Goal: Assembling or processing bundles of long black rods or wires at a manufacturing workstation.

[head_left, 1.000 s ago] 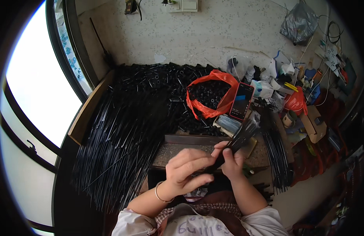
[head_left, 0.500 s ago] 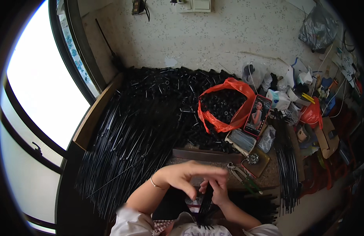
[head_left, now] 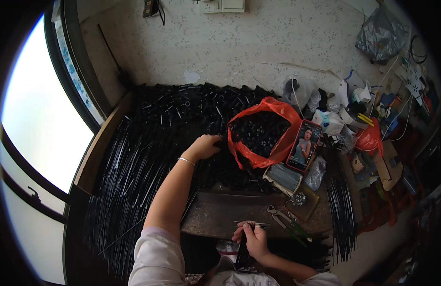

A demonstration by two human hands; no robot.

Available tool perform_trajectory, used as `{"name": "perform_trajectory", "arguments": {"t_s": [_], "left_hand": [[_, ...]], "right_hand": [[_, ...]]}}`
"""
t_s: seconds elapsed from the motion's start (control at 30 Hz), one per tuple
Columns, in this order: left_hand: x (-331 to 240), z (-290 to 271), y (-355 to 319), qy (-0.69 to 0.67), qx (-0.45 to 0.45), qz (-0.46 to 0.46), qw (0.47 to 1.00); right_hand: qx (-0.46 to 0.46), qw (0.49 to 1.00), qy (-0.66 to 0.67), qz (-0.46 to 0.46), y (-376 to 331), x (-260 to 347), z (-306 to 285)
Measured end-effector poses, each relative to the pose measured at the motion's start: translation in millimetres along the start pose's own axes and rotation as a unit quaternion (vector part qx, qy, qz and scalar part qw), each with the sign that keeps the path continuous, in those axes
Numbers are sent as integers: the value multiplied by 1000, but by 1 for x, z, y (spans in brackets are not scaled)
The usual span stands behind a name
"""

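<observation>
Within clamped right hand (head_left: 255, 243), black rods (head_left: 241, 255): likely light, springy; best held mid-length. Left hand (head_left: 204, 147) grip: can't tell.

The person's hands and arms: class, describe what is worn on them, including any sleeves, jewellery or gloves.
Both the left hand and the right hand are ungloved. A thin, pale, shiny bangle circles the left wrist; none shows on the right. Loose whitish sleeves leave both forearms bare.
</observation>
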State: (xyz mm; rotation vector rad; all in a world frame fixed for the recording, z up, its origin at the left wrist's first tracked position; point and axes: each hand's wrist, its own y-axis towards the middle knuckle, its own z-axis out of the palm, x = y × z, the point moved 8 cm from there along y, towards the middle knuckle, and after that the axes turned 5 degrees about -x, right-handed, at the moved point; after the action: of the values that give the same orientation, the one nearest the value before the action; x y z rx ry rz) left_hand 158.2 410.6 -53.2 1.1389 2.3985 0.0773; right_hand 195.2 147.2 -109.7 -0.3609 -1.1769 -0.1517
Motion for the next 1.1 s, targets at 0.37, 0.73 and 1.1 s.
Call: {"name": "perform_trajectory", "arguments": {"t_s": [0.37,0.73,1.1], "left_hand": [[-66,-8,-124,139,31,-95,985],[-111,8,-192,176,-158,-159,959],[-119,80,-290,-509,-157,-167,829]], "right_hand": [[31,999,-1,-9,-47,-32,27],[-16,990,143,0,-131,-24,-30],[-3,993,18,-113,-142,-35,-24]]}}
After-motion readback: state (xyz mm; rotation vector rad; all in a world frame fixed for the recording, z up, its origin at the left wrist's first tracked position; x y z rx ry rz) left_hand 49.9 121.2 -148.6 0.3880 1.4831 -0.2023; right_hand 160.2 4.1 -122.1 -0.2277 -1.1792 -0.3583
